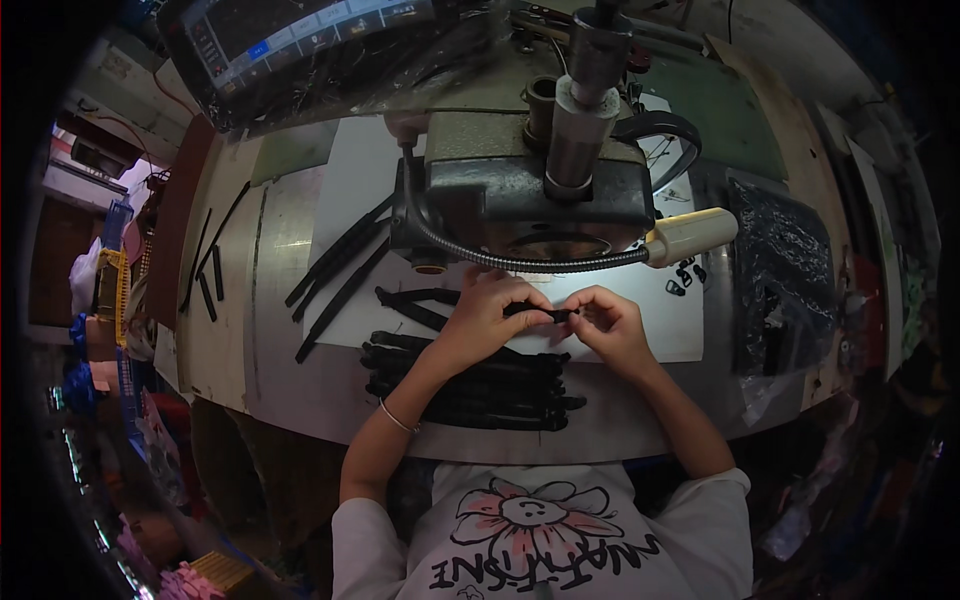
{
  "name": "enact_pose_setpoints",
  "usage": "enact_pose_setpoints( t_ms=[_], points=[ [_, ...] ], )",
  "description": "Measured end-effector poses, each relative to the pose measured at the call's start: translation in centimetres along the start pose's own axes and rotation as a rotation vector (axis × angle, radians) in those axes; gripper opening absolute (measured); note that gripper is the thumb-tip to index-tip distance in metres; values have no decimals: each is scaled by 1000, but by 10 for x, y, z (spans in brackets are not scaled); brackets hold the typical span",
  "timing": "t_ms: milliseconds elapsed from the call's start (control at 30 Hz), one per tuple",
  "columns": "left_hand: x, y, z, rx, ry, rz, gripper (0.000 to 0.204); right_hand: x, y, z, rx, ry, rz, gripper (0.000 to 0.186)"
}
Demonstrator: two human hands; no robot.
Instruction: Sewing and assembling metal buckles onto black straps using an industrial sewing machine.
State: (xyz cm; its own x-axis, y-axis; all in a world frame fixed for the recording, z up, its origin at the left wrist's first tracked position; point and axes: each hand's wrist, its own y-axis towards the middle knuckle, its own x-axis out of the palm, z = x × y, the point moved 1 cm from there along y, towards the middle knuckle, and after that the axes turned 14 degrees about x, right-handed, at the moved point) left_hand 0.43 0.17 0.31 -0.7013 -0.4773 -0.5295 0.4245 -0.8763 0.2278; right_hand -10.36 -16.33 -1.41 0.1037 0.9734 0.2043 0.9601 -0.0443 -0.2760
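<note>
My left hand (488, 318) is closed in a pinch on a black fabric strap (545, 313), just in front of the machine head. At the strap's right end, the fingers of my right hand (608, 328) are pressed together around its tip. What exactly sits between those fingertips is too small to make out. Below both hands lies a pile of black straps (490, 395), partly covered by my left forearm. Another loose strap (410, 297) runs out from beside my left hand.
A sewing machine head (530, 190) with a flexible-neck lamp (695, 237) stands over the white sheet. Small black buckles (684, 277) lie right of it. More long straps (345, 250) lie to the left. A plastic bag (785, 270) is at the right; a screen (300, 45) is at the back.
</note>
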Motion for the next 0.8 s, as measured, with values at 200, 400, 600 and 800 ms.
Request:
enact_pose_setpoints(
  t_ms=[200,400,600,800],
  points=[
    [-1,-1,2,25,91,39,18,1,4,-5,-53,-311,50,12],
    [-3,6,-2,156,289,85,20,-6,24,-9,41,-282,63,13],
    [-1,4,-35,417,798,120,23,-12,67,-22,229,-211,169,8],
    [-7,9,-39,457,964,-71,25,-15,83,-25,291,-296,171,7]
  ],
)
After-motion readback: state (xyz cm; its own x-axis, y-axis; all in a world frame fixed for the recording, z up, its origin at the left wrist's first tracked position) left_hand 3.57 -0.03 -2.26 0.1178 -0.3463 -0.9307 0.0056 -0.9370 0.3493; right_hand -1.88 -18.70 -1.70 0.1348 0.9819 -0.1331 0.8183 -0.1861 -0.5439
